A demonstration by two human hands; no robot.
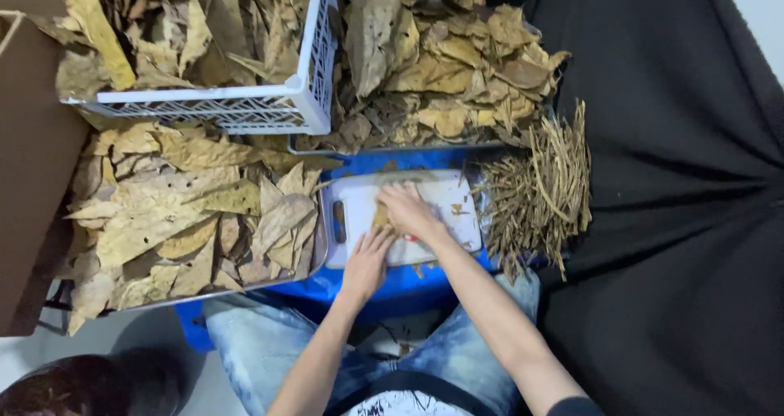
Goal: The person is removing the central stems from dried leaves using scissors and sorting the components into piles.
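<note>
We look down on a white cutting board (441, 200) lying on a blue surface (392, 281) between our knees. Our right hand (408, 210) lies flat across the middle of the board, fingers together, pressing down on a dried yellow-brown leaf (380, 214); only a small part of the leaf shows at the edge of the hand. Our left hand (367, 261) rests at the near edge of the board, fingers spread and flat, touching the board just beside the leaf. Neither hand is closed around anything; both press from above.

Around the board: a metal tray (320, 249) heaped with large dried leaves on the left, a white plastic crate (245, 106) of more leaves above it, a second heap of leaves (441, 65) beyond the board, and a pile of thin dry stems (539, 191) on the right, touching a black cloth (678, 179).

Judgement on handling: the leaf looks very light, thin and brittle, likely to crack or crumble if pinched hard or bent sharply. It appears dry, not slippery. We would hold it flat under the palm or fingertips, and lift it by the thicker midrib or stem end, where it should be stiffest, not by the fragile margins.
</note>
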